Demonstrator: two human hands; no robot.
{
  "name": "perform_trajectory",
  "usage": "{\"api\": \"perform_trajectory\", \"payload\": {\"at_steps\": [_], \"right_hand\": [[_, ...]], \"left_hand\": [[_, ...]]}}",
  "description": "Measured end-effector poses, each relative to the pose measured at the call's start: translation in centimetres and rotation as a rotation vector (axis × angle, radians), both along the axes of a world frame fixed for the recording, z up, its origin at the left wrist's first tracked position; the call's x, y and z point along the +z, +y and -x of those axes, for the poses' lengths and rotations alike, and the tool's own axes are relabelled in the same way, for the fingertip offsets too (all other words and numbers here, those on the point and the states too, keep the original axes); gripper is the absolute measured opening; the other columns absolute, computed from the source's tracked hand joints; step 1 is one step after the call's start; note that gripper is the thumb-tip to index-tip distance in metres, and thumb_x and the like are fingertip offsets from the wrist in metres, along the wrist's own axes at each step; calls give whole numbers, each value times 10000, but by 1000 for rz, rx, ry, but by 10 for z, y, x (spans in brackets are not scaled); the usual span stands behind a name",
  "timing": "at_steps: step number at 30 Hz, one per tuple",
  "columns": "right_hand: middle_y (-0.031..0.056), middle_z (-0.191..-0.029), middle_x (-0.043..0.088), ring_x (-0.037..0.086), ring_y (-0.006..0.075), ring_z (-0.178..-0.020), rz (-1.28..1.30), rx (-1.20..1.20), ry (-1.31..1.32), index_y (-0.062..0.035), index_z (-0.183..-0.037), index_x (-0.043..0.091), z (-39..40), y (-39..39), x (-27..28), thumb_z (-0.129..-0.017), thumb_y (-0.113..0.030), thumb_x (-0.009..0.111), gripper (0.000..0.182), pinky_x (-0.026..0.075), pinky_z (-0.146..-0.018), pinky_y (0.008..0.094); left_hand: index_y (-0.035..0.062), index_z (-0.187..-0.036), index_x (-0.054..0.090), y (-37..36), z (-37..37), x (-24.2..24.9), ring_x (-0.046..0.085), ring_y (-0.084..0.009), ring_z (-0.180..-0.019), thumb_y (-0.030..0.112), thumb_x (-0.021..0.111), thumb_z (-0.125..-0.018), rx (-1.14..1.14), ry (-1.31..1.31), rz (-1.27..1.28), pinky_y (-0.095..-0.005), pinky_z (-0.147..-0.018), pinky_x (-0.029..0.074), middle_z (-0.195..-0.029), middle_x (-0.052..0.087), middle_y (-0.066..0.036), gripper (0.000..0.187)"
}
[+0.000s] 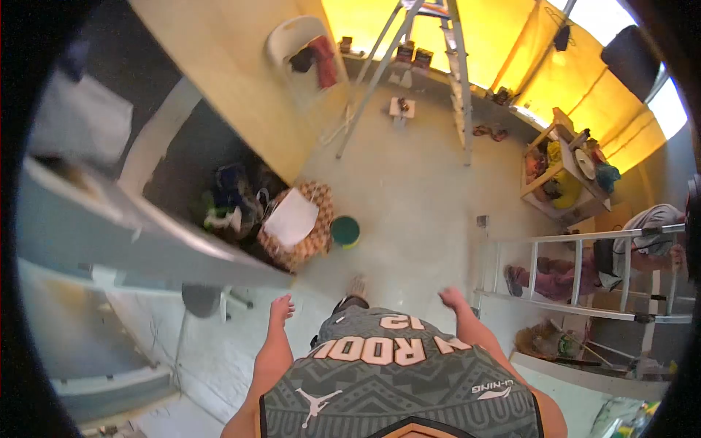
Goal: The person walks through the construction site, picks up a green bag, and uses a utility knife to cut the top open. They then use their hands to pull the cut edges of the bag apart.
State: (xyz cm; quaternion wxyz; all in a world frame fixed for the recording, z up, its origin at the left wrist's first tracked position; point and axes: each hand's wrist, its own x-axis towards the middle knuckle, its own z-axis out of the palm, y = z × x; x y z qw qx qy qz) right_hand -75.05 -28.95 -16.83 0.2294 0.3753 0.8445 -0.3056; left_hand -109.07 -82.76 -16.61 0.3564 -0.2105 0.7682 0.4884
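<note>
My left hand [282, 307] hangs at the left of my body, its fingers loosely bent and a little apart, with nothing seen in it. A patterned cloth [321, 198] under a white sheet [291, 218] is the nearest thing ahead of it. On the other side my right hand [452, 298] is held out from my body, fingers curled in and holding nothing visible. It is apart from the foot of a metal ladder [577, 271] to the right. A dark green round bucket [345, 231] stands on the floor ahead, between both hands.
A stepladder [460, 80] stands ahead, near a white chair [281, 44] with a red cloth. A wooden crate [537, 191] full of items sits at the right. Behind the lying or leaning ladder, another person [558, 281] is partly visible. A panel edge [212, 252] juts in from the left.
</note>
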Motion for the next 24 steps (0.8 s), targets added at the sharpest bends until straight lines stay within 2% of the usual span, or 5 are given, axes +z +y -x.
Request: {"api": "perform_trajectory", "payload": {"at_steps": [4, 8, 13, 19, 24], "right_hand": [[113, -683, 647, 636, 234, -542, 290, -1171, 57, -43, -896, 669, -85, 67, 16, -874, -331, 624, 292, 506, -463, 428], [133, -801, 662, 669, 248, -662, 213, -1207, 152, -43, -921, 623, -102, 112, 32, -882, -275, 599, 237, 522, -548, 428], [159, -744, 693, 670, 293, -605, -254, 43, -193, -88, -838, 697, -87, 115, -41, -811, -279, 642, 200, 529, -565, 415], [132, -739, 678, 667, 245, -616, 20, -255, 44, -79, -877, 687, 61, 240, -35, -893, -304, 601, 241, 521, -533, 389], [83, -776, 660, 651, 186, -652, 365, -1253, 488, -94, -972, 626, 156, 388, 2, -953, -266, 578, 180, 501, -514, 331]], "left_hand": [[44, -1091, 626, 140, 110, 20, 624, -170, -684, 408, 643, -896, -398, -49, 186, -348, -614, 518, -873, 665, -66, 413], [41, -896, 694, 289, 201, 43, 621, -146, -675, 439, 681, -875, -553, 73, -70, -307, -559, 495, -777, 657, -34, 399], [39, -1049, 667, 467, 308, 64, 627, -138, -682, 379, 691, -896, -648, 240, -188, -282, -540, 486, -863, 679, -41, 375], [47, -1083, 631, 670, 448, 222, 571, -114, -630, 293, 674, -927, -430, 564, -459, -270, -547, 473, -810, 616, -11, 295], [30, -1050, 657, 843, 588, 397, 571, -85, -596, 240, 629, -935, -462, 1101, -693, -242, -542, 469, -743, 620, -19, 241]]}}
